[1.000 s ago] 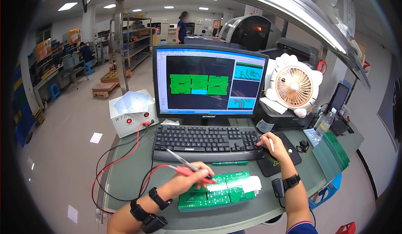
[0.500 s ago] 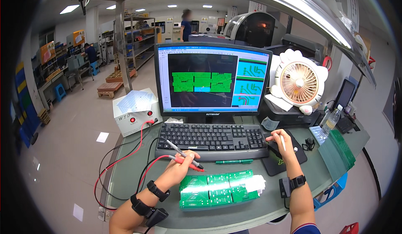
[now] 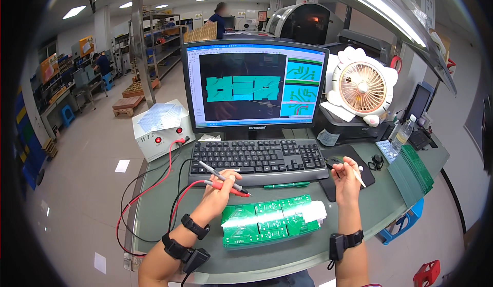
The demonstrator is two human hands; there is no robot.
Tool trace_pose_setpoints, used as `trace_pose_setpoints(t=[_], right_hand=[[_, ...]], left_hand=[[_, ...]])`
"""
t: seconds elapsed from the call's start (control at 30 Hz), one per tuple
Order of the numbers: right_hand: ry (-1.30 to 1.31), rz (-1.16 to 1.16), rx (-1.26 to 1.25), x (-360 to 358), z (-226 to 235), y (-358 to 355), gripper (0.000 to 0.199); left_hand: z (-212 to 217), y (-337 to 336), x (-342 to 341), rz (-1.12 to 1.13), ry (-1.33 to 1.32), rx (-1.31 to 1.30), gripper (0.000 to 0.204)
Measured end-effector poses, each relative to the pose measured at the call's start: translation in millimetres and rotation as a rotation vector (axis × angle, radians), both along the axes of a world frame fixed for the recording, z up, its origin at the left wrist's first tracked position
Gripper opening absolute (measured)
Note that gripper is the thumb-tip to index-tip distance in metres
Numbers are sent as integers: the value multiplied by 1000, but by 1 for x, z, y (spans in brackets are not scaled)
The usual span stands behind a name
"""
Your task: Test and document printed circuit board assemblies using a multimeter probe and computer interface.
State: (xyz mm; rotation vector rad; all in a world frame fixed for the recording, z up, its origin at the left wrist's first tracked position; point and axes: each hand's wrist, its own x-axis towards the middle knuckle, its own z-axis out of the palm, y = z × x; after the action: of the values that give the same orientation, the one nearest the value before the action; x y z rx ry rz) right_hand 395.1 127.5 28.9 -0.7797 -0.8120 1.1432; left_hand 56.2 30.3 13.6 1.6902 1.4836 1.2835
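Note:
My left hand (image 3: 220, 190) holds two test probes, a red one (image 3: 229, 187) and a grey-black one (image 3: 218, 174), their tips pointing right over the keyboard's front edge. Their red and black leads run left to a white tester box (image 3: 158, 131). A green circuit board panel (image 3: 265, 220) lies flat on the desk just below and right of that hand, with a white strip at its right end. My right hand (image 3: 346, 180) is raised over the black mouse pad (image 3: 367, 174) and grips a thin white stick (image 3: 359, 176). The mouse (image 3: 336, 159) sits just behind it.
A black keyboard (image 3: 259, 157) and a monitor (image 3: 254, 84) showing a green board layout stand behind the panel. A green pen (image 3: 286, 185) lies beside the keyboard. At the right are a stack of green boards (image 3: 414, 171), a water bottle (image 3: 401, 134) and a fan (image 3: 362, 87). People work in the background.
My right hand has lifted off the mouse and now holds the thin white stick. My left hand has carried the probes up from the board toward the keyboard.

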Motion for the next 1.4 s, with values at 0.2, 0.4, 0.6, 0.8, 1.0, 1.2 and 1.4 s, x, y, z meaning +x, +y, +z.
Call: trace_pose_setpoints(t=[0.2,0.4,0.6,0.8,1.0,1.2,1.4], right_hand=[[-53,-7,147,-4,6,-8,14],[-230,53,288,-20,20,-27,15],[-447,189,419,-27,27,-49,14],[-1007,450,474,-9,35,-59,31],[-1457,469,724,-5,39,-67,48],[-1609,532,828,5,47,-87,30],[-1567,534,1008,-9,47,-73,22]], left_hand=[[1,0,0,61,111,44,40],[-4,2,-4,86,225,-21,38],[8,-5,0,104,166,-62,41],[37,-18,13,-268,-275,0,47],[43,-42,42,-874,-321,-330,53],[39,-47,47,-943,-256,-355,51],[37,-48,47,-952,-206,-316,50]])
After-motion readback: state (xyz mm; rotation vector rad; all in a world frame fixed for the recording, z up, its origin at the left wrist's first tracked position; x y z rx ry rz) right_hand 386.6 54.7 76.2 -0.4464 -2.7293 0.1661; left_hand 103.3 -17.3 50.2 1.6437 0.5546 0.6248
